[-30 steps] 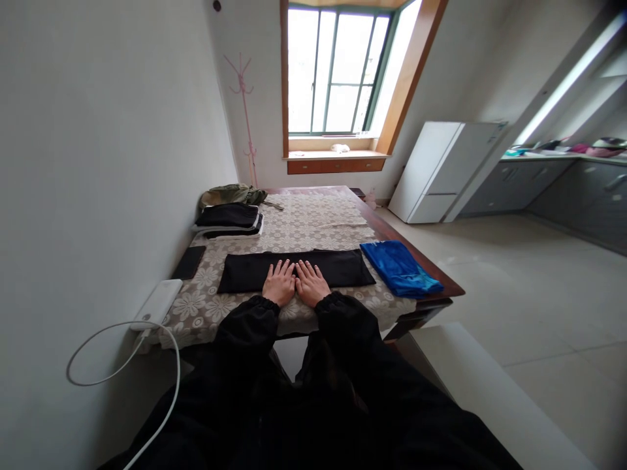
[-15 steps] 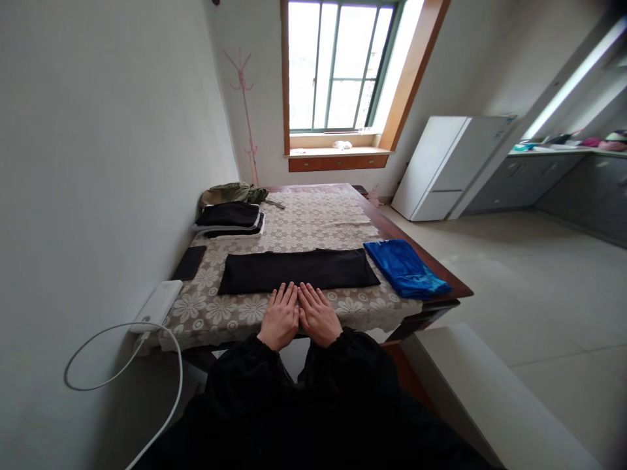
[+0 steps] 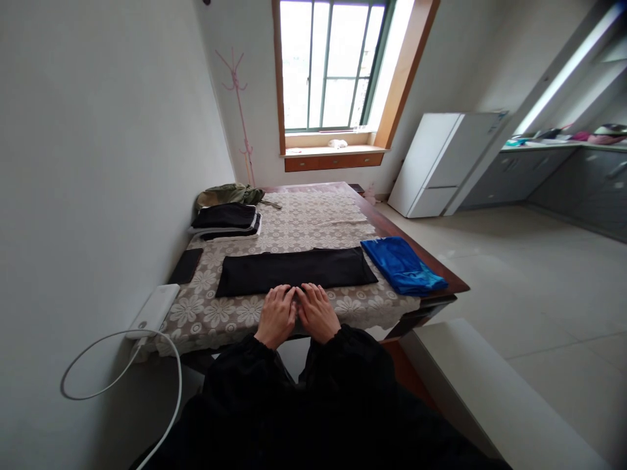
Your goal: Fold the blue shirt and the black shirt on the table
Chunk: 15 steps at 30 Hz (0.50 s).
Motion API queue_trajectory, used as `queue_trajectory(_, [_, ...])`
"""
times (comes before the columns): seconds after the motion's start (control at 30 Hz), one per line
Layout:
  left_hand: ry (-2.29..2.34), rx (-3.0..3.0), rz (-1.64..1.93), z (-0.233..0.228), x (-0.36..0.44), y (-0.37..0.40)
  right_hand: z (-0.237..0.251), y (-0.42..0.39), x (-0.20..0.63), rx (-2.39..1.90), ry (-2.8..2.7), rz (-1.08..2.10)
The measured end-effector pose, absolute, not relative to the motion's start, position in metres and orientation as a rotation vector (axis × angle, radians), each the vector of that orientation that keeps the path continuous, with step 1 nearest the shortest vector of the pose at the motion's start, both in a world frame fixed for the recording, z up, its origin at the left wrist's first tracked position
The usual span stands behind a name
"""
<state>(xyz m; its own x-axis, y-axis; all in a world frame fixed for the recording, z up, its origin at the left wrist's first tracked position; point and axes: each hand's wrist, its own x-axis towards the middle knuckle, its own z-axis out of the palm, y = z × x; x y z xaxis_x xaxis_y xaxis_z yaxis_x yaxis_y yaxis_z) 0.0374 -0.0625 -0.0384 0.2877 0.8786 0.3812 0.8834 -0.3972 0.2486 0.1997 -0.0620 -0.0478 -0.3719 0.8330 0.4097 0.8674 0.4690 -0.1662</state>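
Both hands side by side, left hand (image 3: 277, 315) and right hand (image 3: 318, 312), fingers curled at the near hem of the folded black garment (image 3: 294, 269) just ahead, gripping nothing visibly. Looks soft, light, floppy — best pinched at hem corners.

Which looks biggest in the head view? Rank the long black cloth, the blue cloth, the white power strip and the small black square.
1. long black cloth
2. blue cloth
3. white power strip and small black square: look alike; unranked, the strip sits nearer.
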Motion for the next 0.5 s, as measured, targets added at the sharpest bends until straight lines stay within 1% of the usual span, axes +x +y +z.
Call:
queue_trajectory(0.13, [-1.714, -2.528, -0.768, -0.032, 0.038, -0.061, -0.041, -0.060, 0.198, -1.402, -2.282, -0.120])
queue_trajectory(0.5, [-1.694, -2.565, -0.681, -0.025, 0.035, -0.056, -0.038, -0.058, 0.196, -1.406, -2.301, -0.129])
